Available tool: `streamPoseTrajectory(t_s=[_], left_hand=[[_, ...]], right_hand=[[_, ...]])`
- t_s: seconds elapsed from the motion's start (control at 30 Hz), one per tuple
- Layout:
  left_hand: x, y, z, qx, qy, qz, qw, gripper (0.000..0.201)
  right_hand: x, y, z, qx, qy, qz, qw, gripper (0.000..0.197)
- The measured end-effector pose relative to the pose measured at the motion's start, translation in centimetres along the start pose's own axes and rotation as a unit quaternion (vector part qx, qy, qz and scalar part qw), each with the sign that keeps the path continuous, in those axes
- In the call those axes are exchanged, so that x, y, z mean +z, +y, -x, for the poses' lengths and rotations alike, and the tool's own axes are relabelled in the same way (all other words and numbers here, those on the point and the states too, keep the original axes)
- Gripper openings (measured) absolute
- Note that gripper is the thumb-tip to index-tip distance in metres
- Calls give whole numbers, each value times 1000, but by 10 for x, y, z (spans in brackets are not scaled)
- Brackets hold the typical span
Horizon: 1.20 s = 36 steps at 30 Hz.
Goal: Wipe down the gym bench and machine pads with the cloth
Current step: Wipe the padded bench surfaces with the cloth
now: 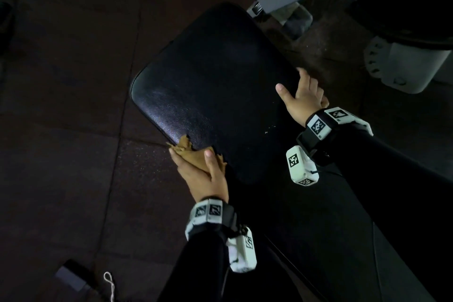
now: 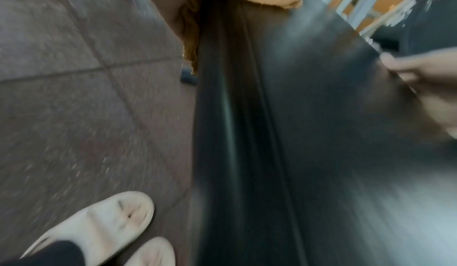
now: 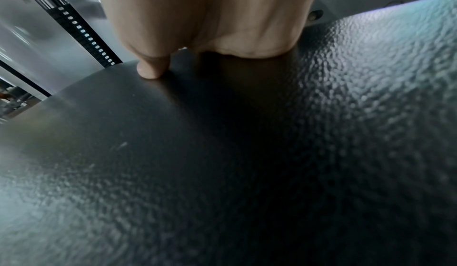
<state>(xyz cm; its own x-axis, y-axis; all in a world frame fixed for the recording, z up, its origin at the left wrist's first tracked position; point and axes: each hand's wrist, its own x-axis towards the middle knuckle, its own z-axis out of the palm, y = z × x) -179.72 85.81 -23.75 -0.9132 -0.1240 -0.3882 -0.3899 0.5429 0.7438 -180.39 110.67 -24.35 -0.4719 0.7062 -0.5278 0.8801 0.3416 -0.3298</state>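
left hand (image 1: 201,174) clamps cloth (image 1: 188,152) to bench pad (image 1: 215,76) edge (right hand (image 1: 301,98) grips opposite edge).

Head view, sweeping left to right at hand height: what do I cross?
Dark floor mat → left hand gripping the tan cloth at the pad's left edge → black bench pad → right hand holding its right edge → grey machine foot.

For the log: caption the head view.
Left hand holds tan cloth against bench pad edge; right hand grips opposite edge.
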Motion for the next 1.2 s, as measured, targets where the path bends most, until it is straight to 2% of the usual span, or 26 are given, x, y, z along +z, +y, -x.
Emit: streamPoseTrajectory(t_s=[0.1,0.2,0.3,0.43,0.57,0.83,0.97,1.03,1.13,1.2], left_hand=[[0,-7,15,-6,-34,-14,999,84],[-2,0,-4,-13,-22,-19,1000,81],[-7,16,-46,12,-4,-27,1000,76],[-15,50,-118,23,25,-100,994,73],[-25,71,-163,30,1,-187,982,67],[-32,67,-163,50,-31,-205,977,62],[-23,88,-179,28,-17,-277,960,58],[-15,104,-189,26,-24,-332,943,56],[8,135,-197,90,-72,-415,902,55],[34,156,-199,139,-108,-432,885,55]], right_hand=[[0,0,-1,3,-2,0,1000,75],[0,1,-2,8,-5,3,1000,75],[0,0,-2,8,0,4,1000,75],[2,0,-2,11,4,7,1000,75],[3,-1,-1,14,3,6,1000,73],[-1,-2,1,23,-4,10,1000,72],[-3,-4,-2,31,-31,7,999,73],[-4,-4,-3,35,-43,3,998,74],[-4,-5,-3,35,-37,2,999,74],[-4,-7,-3,39,-32,4,999,74]])
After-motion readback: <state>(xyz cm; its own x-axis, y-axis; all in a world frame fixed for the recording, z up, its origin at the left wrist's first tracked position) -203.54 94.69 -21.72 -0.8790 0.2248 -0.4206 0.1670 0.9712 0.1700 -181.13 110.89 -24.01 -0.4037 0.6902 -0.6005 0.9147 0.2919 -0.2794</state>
